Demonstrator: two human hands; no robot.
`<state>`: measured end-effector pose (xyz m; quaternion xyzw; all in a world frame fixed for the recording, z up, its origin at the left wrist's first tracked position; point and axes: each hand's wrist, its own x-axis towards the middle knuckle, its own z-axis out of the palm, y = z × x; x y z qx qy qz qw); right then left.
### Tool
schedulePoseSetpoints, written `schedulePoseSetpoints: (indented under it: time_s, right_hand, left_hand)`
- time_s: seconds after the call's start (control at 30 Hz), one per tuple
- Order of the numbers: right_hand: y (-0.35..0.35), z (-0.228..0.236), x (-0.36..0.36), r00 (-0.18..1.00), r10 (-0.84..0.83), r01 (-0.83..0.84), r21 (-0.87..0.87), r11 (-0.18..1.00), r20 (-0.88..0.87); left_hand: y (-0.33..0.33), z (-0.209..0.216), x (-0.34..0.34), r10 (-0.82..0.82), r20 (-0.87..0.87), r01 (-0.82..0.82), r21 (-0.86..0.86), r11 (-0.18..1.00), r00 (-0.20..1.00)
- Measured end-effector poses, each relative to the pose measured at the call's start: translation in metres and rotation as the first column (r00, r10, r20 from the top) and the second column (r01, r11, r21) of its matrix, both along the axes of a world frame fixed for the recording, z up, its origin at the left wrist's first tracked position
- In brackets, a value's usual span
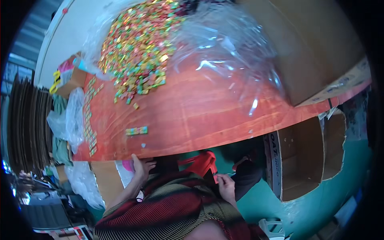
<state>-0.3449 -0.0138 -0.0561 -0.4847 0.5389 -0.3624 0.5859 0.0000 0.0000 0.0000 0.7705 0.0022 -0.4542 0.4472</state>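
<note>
Head view: short green-yellow row of pieces, left hand grip parted, right hand grip unclear

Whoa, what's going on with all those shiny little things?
The person's left hand is at the near edge of a red table. Their right hand is lower, near a red thing; I can't tell if it's holding anything. A big heap of colourful pieces lies farther back, with a short row closer.
</note>
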Motion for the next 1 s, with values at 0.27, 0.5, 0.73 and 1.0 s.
schedulePoseSetpoints:
  time_s: [0.27, 0.5, 0.73, 1.0]
  right_hand:
    - [-0.066, 0.115, 0.063, 0.94, 0.215, -0.312, -0.409, 0.858, -0.266]
    - [-0.112, 0.147, 0.171, 0.842, 0.125, -0.46, -0.576, 0.675, -0.525]
    - [-0.135, 0.099, 0.236, 0.537, -0.08, -0.647, -0.47, 0.601, -0.84]
    - [-0.146, 0.091, 0.272, 0.655, -0.032, -0.664, -0.596, 0.452, -0.755]
  left_hand:
    - [0.01, 0.026, 0.02, -0.34, -0.32, 0.268, -0.247, 0.931, 0.884]
    - [0.032, 0.048, 0.051, -0.558, 0.055, 0.534, -0.383, 0.754, 0.828]
    - [-0.041, 0.072, 0.062, -0.221, 0.962, 0.832, -0.013, 0.554, 0.162]
    - [-0.075, 0.041, 0.075, -0.398, 0.882, 0.732, 0.444, 0.517, -0.254]
